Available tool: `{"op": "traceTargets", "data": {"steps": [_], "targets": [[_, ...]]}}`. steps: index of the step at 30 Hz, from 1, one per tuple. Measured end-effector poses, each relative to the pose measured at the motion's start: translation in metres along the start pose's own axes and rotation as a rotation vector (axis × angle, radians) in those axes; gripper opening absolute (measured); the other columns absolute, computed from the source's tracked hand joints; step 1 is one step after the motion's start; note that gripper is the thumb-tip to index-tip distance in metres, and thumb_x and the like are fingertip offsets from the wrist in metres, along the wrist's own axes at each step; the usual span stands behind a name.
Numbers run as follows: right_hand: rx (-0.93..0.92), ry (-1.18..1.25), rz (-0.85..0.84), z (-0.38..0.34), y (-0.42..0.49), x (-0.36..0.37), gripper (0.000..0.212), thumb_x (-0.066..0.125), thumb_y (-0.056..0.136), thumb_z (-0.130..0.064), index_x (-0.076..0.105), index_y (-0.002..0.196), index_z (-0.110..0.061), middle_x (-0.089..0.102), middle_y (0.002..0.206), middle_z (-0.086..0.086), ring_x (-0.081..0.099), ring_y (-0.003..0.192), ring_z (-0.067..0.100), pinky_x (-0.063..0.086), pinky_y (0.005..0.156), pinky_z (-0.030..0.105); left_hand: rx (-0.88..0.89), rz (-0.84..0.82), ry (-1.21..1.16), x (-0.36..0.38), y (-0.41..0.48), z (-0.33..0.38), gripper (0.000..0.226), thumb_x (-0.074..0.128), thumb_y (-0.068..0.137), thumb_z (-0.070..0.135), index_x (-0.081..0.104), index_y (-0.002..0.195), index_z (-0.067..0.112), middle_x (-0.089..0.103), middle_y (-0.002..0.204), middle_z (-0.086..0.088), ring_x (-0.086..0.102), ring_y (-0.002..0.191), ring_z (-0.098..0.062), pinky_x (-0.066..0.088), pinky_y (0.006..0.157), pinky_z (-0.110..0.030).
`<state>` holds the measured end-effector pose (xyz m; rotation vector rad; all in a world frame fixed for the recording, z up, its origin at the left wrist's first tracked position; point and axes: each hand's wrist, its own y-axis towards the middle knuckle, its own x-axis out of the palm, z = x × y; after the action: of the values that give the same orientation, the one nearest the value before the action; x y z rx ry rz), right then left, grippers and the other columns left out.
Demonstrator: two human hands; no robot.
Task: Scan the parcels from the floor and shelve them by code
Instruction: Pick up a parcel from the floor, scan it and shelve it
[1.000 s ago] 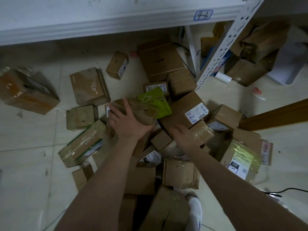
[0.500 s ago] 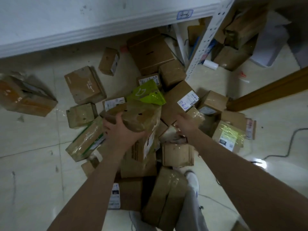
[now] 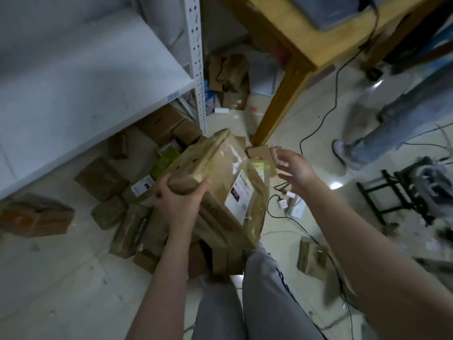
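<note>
My left hand (image 3: pixel 180 201) grips the near end of a taped brown cardboard parcel (image 3: pixel 215 173), lifted above the pile and tilted, with a white shipping label (image 3: pixel 241 192) on its right face. My right hand (image 3: pixel 297 165) hovers to the right of the parcel with its fingers spread, touching nothing. Several other brown parcels (image 3: pixel 130 224) and a green packet (image 3: pixel 164 163) lie heaped on the tiled floor below and to the left. The white metal shelf (image 3: pixel 73 77) stands at the upper left, with a small code tag on its front edge.
A wooden table leg (image 3: pixel 279 101) stands just behind the parcel. Another person's legs (image 3: pixel 382 128) are at the right. Cables and a power strip (image 3: pixel 291 207) lie on the floor at the right. A black frame (image 3: pixel 397 200) stands far right. One small parcel (image 3: pixel 312 257) lies apart.
My left hand has lifted the parcel off the pile and turned it rightward. My right hand has left the heap and now hangs free. My view has swung right, toward the table.
</note>
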<state>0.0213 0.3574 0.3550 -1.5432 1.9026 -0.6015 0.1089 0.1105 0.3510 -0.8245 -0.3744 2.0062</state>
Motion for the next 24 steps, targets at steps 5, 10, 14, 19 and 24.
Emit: {"op": "traceTargets", "data": {"steps": [5, 10, 14, 19, 24], "targets": [[-0.027, 0.192, 0.069, -0.019, -0.061, -0.062, 0.011, 0.055, 0.099, -0.025, 0.064, 0.105, -0.021, 0.059, 0.127, 0.013, 0.061, 0.102, 0.021, 0.046, 0.100, 0.040, -0.031, -0.096, -0.247, 0.004, -0.064, 0.054, 0.113, 0.088, 0.035, 0.071, 0.041, 0.135, 0.047, 0.036, 0.152, -0.005, 0.046, 0.131, -0.032, 0.053, 0.099, -0.044], [-0.078, 0.307, 0.062, -0.036, -0.057, -0.105, 0.039, 0.060, 0.097, -0.029, 0.055, 0.133, -0.015, 0.061, 0.112, -0.003, 0.055, 0.112, 0.020, 0.043, 0.096, 0.032, -0.030, -0.139, -0.459, 0.035, -0.091, 0.088, 0.113, 0.094, 0.043, 0.056, 0.040, 0.140, 0.036, 0.046, 0.146, -0.003, 0.050, 0.130, -0.029, 0.047, 0.107, -0.052], [-0.106, 0.303, 0.077, -0.061, -0.024, -0.149, 0.048, 0.066, 0.092, -0.035, 0.054, 0.135, -0.019, 0.056, 0.132, -0.001, 0.052, 0.120, 0.020, 0.045, 0.096, 0.034, -0.083, -0.097, -0.544, 0.077, -0.097, 0.117, 0.104, 0.090, 0.038, 0.059, 0.044, 0.130, 0.041, 0.054, 0.136, -0.001, 0.057, 0.121, -0.029, 0.052, 0.101, -0.051], [-0.054, 0.361, 0.026, -0.109, 0.032, -0.197, 0.042, 0.068, 0.090, -0.030, 0.060, 0.129, -0.015, 0.065, 0.122, 0.005, 0.062, 0.109, 0.024, 0.052, 0.080, 0.033, -0.166, -0.020, -0.668, 0.146, -0.101, 0.176, 0.109, 0.086, 0.049, 0.052, 0.041, 0.145, 0.029, 0.056, 0.134, -0.007, 0.060, 0.115, -0.031, 0.053, 0.097, -0.053], [-0.140, 0.348, -0.022, -0.185, 0.080, -0.223, 0.038, 0.068, 0.092, -0.028, 0.058, 0.127, -0.019, 0.069, 0.104, 0.000, 0.066, 0.081, 0.010, 0.051, 0.059, 0.020, -0.125, 0.014, -0.756, 0.210, -0.102, 0.243, 0.108, 0.083, 0.048, 0.053, 0.043, 0.144, 0.025, 0.057, 0.135, -0.009, 0.061, 0.115, -0.031, 0.052, 0.098, -0.055]]}}
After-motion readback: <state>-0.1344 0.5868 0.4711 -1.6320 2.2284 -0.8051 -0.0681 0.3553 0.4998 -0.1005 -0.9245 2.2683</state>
